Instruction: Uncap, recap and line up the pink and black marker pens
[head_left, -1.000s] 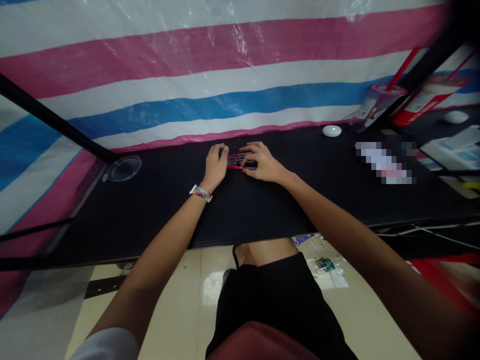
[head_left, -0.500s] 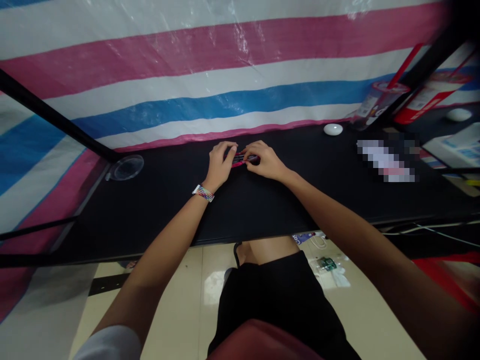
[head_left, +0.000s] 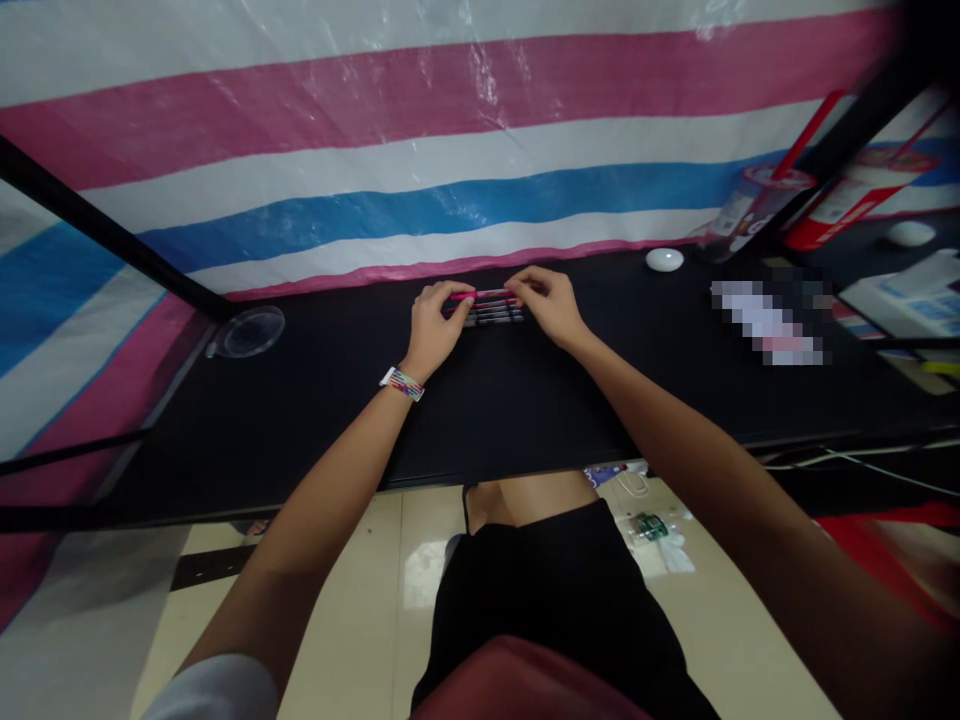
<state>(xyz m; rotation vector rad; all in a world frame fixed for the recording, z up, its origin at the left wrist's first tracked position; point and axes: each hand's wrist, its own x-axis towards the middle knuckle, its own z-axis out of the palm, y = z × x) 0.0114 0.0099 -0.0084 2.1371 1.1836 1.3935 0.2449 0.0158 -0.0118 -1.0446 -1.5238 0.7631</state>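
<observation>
A small row of slim pens (head_left: 495, 313) lies side by side on the black table, their barrels running left to right. At the far side of this row is a pink pen (head_left: 487, 294). My left hand (head_left: 435, 325) has thumb and fingers closed around its left end, beside the left ends of the other pens. The right end is pinched between the thumb and fingers of my right hand (head_left: 553, 308). My fingers cover both tips of the pink pen, and I cannot tell whether it touches the table.
A clear round lid (head_left: 251, 332) lies at the table's left end. Toward the right are a white oval object (head_left: 664, 260), a clear cup with a red straw (head_left: 757, 215), a red-and-white cup (head_left: 855, 200) and a blurred-out item (head_left: 769, 320). A striped sheet (head_left: 420, 120) hangs behind.
The pink has gone from the near side of the pens to the far side. My right hand has moved right and away from me, uncovering more of the row. My left hand has barely shifted.
</observation>
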